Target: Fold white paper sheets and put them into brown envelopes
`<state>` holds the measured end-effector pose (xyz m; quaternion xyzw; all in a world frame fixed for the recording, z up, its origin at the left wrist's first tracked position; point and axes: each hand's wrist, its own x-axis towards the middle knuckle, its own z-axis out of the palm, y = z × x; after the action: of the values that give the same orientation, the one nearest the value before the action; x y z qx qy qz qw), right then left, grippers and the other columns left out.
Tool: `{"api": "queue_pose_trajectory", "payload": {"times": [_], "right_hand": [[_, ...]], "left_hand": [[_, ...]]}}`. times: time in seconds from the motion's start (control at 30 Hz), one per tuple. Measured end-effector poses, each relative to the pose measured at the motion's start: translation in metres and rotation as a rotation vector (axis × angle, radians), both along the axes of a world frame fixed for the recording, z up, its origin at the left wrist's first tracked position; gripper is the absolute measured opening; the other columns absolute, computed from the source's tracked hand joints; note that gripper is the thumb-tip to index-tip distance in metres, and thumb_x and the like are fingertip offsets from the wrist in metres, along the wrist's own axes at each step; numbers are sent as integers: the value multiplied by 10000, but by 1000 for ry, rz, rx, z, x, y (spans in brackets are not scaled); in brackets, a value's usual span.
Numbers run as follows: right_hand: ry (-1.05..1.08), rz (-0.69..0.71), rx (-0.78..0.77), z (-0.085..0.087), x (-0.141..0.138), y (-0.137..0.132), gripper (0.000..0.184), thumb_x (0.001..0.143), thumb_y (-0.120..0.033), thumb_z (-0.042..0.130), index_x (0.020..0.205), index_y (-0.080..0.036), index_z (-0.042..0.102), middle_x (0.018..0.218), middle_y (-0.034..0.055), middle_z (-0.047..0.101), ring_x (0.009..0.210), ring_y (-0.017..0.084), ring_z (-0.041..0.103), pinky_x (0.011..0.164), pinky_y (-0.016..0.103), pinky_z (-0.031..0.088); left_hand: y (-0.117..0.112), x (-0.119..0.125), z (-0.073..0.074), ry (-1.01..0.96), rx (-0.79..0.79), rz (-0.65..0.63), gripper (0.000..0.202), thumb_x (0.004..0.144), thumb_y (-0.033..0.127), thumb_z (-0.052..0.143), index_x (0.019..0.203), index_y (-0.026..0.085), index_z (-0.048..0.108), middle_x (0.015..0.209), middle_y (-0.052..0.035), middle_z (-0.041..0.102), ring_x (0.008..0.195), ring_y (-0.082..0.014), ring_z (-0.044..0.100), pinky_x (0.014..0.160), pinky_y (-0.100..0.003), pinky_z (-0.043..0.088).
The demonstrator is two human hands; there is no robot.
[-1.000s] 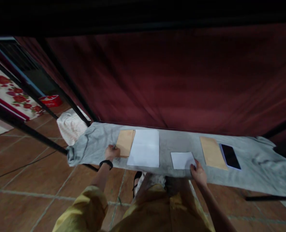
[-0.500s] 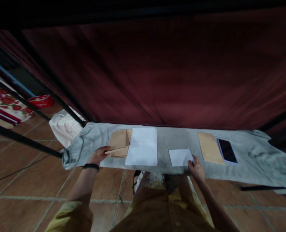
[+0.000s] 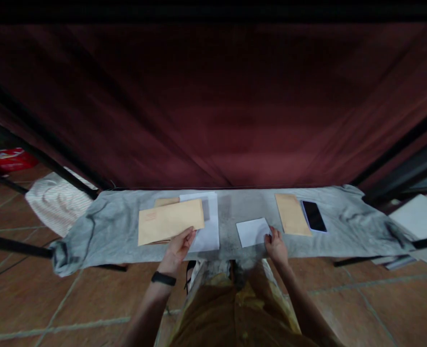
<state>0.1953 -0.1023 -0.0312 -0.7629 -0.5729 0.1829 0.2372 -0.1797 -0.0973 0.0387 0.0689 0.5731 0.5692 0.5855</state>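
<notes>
My left hand (image 3: pixel 180 246) pinches a tan paper envelope (image 3: pixel 170 219) by its lower right edge. The envelope is lifted and partly covers a stack of white paper (image 3: pixel 211 231) and other brown envelopes (image 3: pixel 167 201) under it. Reddish print marks its left end. My right hand (image 3: pixel 275 245) has its fingers closed at the right edge of a folded white sheet (image 3: pixel 252 232), which rests on the grey cloth. Another tan envelope (image 3: pixel 292 214) lies just right of that hand, beside a phone (image 3: pixel 314 216) with a dark screen and pale purple case.
The grey cloth (image 3: pixel 242 202) covers a narrow bench in front of a dark red curtain (image 3: pixel 213 120). Black metal bars (image 3: pixel 14 246) stand at both sides. A striped cloth (image 3: pixel 56 200) hangs at left; white boxes or papers (image 3: pixel 419 217) are at right.
My left hand has lifted an envelope off the brown pile and carried it rightward, partly over the white paper. My right hand stays at the folded sheet. The view has shifted right.
</notes>
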Motion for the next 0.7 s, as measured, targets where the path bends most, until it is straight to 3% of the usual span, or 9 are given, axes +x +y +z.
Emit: {"api": "queue_pose_trajectory", "payload": {"times": [0.17, 0.23, 0.3, 0.37, 0.5, 0.7], "right_hand": [[98, -73, 22, 16, 1, 6, 544, 947, -421, 437, 1394, -126, 535, 1324, 209, 566, 983, 268, 666, 876, 399, 514], [305, -49, 81, 25, -11, 14, 532, 910, -484, 474, 1304, -151, 604, 1242, 172, 616, 945, 248, 652, 867, 393, 517], [638, 1, 62, 37, -33, 23, 547, 846, -576, 529, 1190, -170, 656, 1033, 105, 680, 855, 224, 638, 804, 374, 533], [952, 119, -29, 50, -61, 30, 555, 767, -618, 629, 1138, -207, 672, 928, 54, 689, 870, 214, 632, 763, 343, 540], [1240, 223, -168, 73, -106, 34, 574, 665, -576, 772, 1112, -228, 679, 949, 34, 707, 929, 220, 652, 776, 332, 537], [1350, 155, -296, 77, -106, 30, 387, 595, -467, 801, 836, -193, 672, 694, -23, 664, 680, 171, 635, 601, 254, 480]], "left_hand": [[-7, 41, -10, 149, 51, -62, 104, 785, 117, 702, 804, 214, 669, 902, -17, 775, 1057, -206, 722, 942, -316, 604], [-12, 52, -14, 313, 85, -146, 68, 781, 204, 728, 834, 226, 691, 963, -33, 781, 1143, -250, 693, 977, -372, 598], [-16, 63, -17, 392, 114, -203, 131, 747, 266, 772, 854, 229, 705, 1000, -55, 780, 1169, -278, 681, 983, -398, 596], [-19, 74, -19, 324, 125, -211, 186, 706, 281, 809, 849, 220, 705, 1011, -72, 778, 1146, -283, 692, 985, -404, 593], [-24, 90, -18, 104, 114, -231, 224, 683, 251, 820, 871, 222, 702, 1030, -55, 779, 1107, -254, 709, 975, -393, 593], [-30, 95, -12, -63, 52, -257, 207, 693, 146, 823, 854, 215, 712, 987, -21, 777, 968, -171, 739, 878, -264, 609]]}}
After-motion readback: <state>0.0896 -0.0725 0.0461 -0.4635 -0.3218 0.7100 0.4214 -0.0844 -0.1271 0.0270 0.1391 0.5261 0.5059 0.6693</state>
